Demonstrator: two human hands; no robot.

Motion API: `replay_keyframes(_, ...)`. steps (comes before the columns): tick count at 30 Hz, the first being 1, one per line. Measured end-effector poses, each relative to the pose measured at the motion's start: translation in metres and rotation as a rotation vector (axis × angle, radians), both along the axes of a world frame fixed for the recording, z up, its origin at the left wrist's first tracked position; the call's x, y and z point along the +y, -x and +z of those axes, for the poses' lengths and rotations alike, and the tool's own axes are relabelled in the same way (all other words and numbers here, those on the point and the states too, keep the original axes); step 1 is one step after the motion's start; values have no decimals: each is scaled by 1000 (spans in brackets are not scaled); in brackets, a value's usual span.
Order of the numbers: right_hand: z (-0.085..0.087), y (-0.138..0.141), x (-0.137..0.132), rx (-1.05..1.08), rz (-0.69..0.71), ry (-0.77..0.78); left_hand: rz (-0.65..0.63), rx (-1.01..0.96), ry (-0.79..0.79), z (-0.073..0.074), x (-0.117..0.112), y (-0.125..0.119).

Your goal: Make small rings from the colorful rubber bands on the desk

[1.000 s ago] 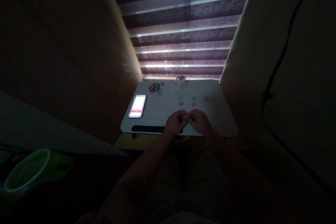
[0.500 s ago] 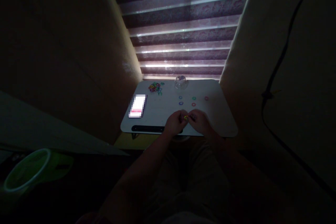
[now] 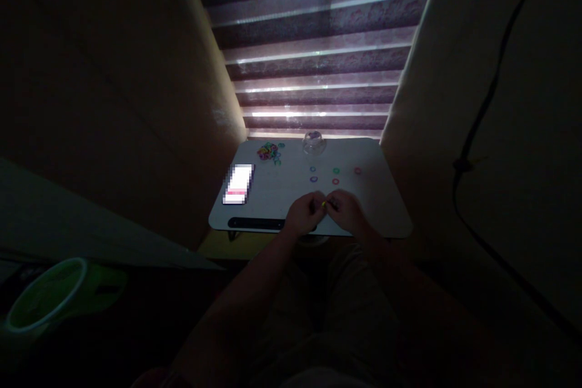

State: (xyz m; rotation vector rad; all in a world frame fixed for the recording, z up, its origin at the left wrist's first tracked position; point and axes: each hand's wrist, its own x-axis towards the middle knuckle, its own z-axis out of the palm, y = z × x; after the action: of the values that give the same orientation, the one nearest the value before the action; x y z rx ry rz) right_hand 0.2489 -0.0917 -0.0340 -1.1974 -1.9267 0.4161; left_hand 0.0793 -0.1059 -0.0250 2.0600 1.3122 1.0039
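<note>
My left hand [image 3: 302,213] and my right hand [image 3: 347,212] meet over the front of a white table [image 3: 268,200]. Between their pinched fingertips is a small yellow rubber band [image 3: 324,204], partly hidden by the fingers. Just beyond the hands lie separate ring-shaped bands: a blue band [image 3: 313,169], a purple band [image 3: 313,179], a green band [image 3: 336,171], a red band [image 3: 335,182] and a pinkish band [image 3: 357,171]. A heap of mixed coloured bands [image 3: 267,151] sits at the table's back left.
A clear round container [image 3: 313,143] stands at the back edge, near the window blind [image 3: 313,60]. On the left lies a phone [image 3: 239,183] with a lit, blurred screen. A black strip [image 3: 254,223] runs along the front edge. A green bin [image 3: 68,294] is lower left.
The yellow rubber band has shifted slightly to the right between my fingertips and shows less. Both hands stay in nearly the same place; the bands on the table have not moved.
</note>
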Motion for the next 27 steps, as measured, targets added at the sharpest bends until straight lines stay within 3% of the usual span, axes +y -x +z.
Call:
replay_keyframes(7,-1,-1,0,30,2,11,74,25,34,0,-1,0)
replay_keyframes(27,-1,-2,0,-8,8,-3,86,-10,21,-3,2,-1)
